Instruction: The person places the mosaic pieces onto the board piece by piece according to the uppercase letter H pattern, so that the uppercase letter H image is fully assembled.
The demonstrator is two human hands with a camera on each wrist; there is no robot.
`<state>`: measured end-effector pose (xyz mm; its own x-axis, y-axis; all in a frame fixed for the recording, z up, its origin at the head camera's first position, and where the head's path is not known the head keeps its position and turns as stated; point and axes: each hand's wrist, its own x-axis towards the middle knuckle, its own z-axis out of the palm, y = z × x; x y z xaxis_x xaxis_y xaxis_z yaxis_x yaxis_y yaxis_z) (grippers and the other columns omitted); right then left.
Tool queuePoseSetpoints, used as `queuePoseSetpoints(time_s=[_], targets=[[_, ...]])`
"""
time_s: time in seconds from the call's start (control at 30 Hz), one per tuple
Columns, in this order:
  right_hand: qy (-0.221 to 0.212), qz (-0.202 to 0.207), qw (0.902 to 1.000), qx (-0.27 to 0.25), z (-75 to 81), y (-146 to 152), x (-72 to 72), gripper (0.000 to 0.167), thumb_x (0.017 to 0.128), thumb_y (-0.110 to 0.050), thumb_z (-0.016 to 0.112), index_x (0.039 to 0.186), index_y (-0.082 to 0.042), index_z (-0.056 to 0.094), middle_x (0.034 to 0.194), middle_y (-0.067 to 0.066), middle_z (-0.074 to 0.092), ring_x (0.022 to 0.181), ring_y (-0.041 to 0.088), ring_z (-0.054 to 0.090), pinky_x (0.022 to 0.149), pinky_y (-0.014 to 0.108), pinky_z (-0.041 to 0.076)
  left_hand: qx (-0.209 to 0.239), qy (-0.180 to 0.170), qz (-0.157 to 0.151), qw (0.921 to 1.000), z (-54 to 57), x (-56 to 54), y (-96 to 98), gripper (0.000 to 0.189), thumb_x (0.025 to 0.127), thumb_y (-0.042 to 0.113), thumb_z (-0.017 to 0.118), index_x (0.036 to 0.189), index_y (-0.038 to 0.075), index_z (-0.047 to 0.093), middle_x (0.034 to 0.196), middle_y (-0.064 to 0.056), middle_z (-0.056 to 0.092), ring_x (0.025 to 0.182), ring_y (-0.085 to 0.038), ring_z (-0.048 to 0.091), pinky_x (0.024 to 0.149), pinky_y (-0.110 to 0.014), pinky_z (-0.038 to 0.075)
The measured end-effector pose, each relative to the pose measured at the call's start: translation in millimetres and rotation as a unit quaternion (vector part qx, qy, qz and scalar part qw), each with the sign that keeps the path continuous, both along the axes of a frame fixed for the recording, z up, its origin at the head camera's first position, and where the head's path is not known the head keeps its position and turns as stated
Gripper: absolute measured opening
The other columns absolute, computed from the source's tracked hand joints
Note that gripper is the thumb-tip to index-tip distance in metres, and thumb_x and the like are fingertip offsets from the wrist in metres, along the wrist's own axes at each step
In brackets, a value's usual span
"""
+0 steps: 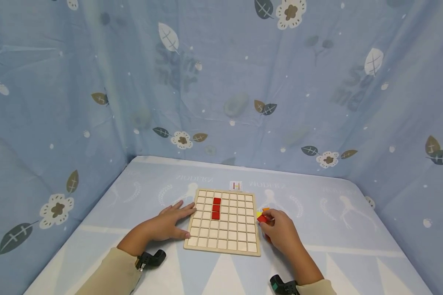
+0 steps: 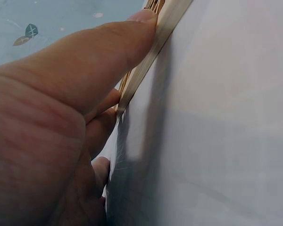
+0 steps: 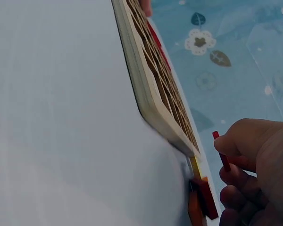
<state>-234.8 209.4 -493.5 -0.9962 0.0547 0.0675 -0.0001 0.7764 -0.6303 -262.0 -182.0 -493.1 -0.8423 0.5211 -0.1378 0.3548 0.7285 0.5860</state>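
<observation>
While the tabletop carries the wooden grid board, the left hand lies flat with straight fingers against the board's 9 o'clock edge, apparently steadying it. At 3 o'clock, beside loose tiles, the right hand pinches a red tile; three red tiles fill one column.

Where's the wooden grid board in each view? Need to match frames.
Head: wooden grid board lies low centre on the table, between the left hand and right hand.
Left wrist: only its edge, a pale strip at top centre, against the fingers.
Right wrist: it runs from top centre down to the middle.
Shared landmark: the board's pale wooden rim.
</observation>
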Motion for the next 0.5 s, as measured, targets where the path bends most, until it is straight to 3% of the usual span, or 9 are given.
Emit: queuePoseSetpoints(time_s=[0.5], targets=[[-0.007,0.066,0.9972,-0.034,12.7,-40.7,-4.7,0.03,0.092,-0.014,0.077,0.122,-0.011,0.073,0.11,0.002,0.065,0.088,0.016,0.056,0.068,0.029,0.051,-0.001,-0.006,0.008,0.9999,-0.1,-0.3,1.1,0.092,0.087,0.047,0.084,0.164,0.022,0.04,0.175,0.002,0.022,0.163,-0.041,0.003,0.123,-0.074,0.006]])
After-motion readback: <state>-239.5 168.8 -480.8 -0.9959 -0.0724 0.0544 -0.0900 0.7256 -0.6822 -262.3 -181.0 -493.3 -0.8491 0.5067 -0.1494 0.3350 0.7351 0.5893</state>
